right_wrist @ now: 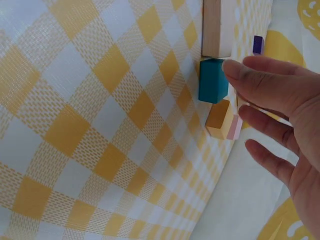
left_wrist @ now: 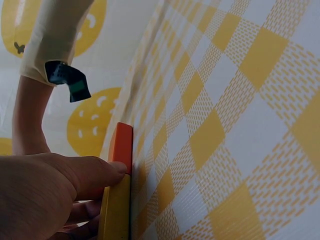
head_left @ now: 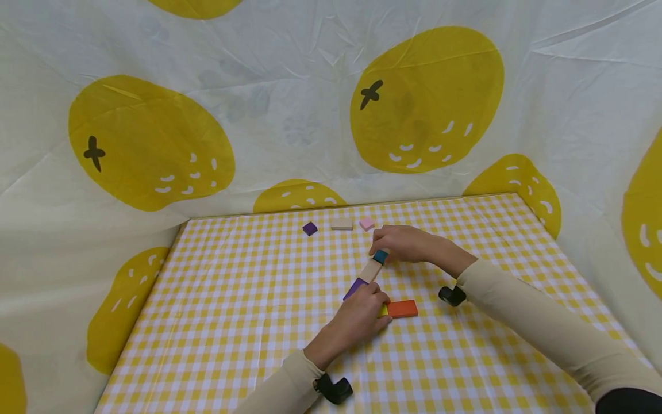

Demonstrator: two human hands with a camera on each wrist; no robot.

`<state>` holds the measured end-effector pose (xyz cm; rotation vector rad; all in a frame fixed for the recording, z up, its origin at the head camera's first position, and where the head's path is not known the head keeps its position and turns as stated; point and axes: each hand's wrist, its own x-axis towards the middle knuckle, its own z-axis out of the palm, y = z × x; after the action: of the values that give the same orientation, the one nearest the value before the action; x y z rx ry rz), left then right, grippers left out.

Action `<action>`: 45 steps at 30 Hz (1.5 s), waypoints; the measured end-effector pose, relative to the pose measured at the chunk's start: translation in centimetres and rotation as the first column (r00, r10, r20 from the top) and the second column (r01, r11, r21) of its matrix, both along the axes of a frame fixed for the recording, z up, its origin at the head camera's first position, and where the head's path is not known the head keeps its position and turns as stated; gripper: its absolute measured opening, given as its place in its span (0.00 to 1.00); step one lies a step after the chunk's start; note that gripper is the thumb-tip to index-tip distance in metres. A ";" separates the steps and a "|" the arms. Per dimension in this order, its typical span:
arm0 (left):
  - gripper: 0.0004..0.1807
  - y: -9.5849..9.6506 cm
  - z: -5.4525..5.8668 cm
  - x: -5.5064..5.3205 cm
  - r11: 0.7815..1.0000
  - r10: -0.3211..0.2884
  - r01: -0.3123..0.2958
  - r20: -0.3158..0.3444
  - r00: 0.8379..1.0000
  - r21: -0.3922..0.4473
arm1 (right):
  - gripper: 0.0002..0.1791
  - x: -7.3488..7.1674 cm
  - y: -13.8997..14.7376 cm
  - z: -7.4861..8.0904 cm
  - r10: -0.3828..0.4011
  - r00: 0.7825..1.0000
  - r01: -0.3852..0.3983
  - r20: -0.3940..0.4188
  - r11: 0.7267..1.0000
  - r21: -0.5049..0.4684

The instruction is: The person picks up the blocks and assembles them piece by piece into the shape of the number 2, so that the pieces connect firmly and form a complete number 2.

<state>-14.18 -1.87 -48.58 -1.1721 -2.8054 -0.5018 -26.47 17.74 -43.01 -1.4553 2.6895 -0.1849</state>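
Observation:
My left hand [head_left: 363, 313] holds a yellow block [left_wrist: 116, 212], its thumb beside the joint with an orange-red block [head_left: 403, 309] at the yellow block's end. Close to the left fingers, a purple block [head_left: 354, 288] is partly covered. From there a pale wooden block [head_left: 370, 270] runs diagonally to a small teal block [head_left: 380, 256], forming an angled line. The right hand [head_left: 404, 244] has its thumb on the teal block and its fingers around the far side. An orange-yellow block [right_wrist: 218, 120] appears behind the teal one in the right wrist view.
Toward the table's back lie a dark purple block [head_left: 310, 229], a cream block [head_left: 342, 224] and a pink block [head_left: 366, 223]. A yellow checked cloth [head_left: 233, 322] covers the table. Behind it hangs a white curtain [head_left: 289, 115] with yellow fruit prints.

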 end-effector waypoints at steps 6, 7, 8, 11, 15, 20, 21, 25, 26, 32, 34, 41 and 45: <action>0.15 0.0 -0.1 0.0 1.000 -0.004 0.003 0.007 1.000 0.013 | 0.17 -0.1 -0.3 -0.1 -0.049 0.999 0.049 0.006 0.998 0.045; 0.15 -0.1 -0.1 0.0 1.000 -0.004 0.004 0.007 1.000 0.014 | 0.17 -0.1 -0.3 -0.2 -0.060 0.998 0.060 0.009 0.997 0.052; 0.15 -0.1 -0.1 0.0 1.000 -0.004 0.004 0.006 1.000 0.013 | 0.16 -0.1 -0.4 -0.2 -0.072 0.997 0.071 0.009 0.996 0.060; 0.15 0.0 -0.1 -0.1 1.000 -0.005 0.005 0.006 1.000 0.011 | 0.15 0.0 -0.5 -0.2 -0.094 0.996 0.094 -0.002 0.993 0.074; 0.15 0.0 -0.1 -0.1 1.000 -0.005 0.005 0.007 1.000 0.009 | 0.14 0.0 -0.6 -0.3 -0.111 0.994 0.112 -0.009 0.991 0.075; 0.15 0.0 -0.1 -0.1 1.000 -0.004 0.004 -0.003 1.000 0.007 | 0.14 -0.1 -0.9 -0.3 -0.134 0.991 0.134 0.000 0.987 0.090; 0.15 0.0 -0.1 -0.1 1.000 -0.003 0.004 -0.004 1.000 0.007 | 0.14 -0.2 -0.9 -0.3 -0.136 0.991 0.135 0.003 0.987 0.092; 0.15 0.0 -0.1 0.0 1.000 0.000 0.000 -0.002 1.000 0.006 | 0.14 -0.3 -1.0 -0.4 -0.145 0.989 0.141 0.036 0.985 0.095; 0.15 0.0 -0.1 0.0 1.000 0.000 0.000 0.000 1.000 0.006 | 0.14 -0.4 -1.0 -0.4 -0.146 0.988 0.141 0.047 0.986 0.095; 0.15 0.0 -0.1 0.0 1.000 0.003 -0.003 0.009 1.000 -0.001 | 0.14 -0.7 -1.1 -0.5 -0.141 0.984 0.131 0.109 0.987 0.091; 0.15 0.0 -0.1 0.0 1.000 0.007 -0.007 0.016 1.000 -0.002 | 0.13 -0.8 -1.1 -0.4 -0.120 0.987 0.112 0.106 0.990 0.082; 0.15 0.2 0.0 0.0 1.000 0.020 -0.019 0.041 0.999 -0.005 | 0.10 -0.5 -1.1 -0.1 -0.062 0.995 0.056 0.075 0.996 0.068; 0.15 0.2 -0.1 0.0 1.000 0.019 -0.019 0.026 0.999 -0.005 | 0.11 -0.6 -1.0 -0.2 -0.051 0.996 0.046 0.074 0.997 0.066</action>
<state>-14.15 -1.71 -48.64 -1.1474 -2.8385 -0.5136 -27.11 16.70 -43.16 -1.3387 2.6469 -0.1521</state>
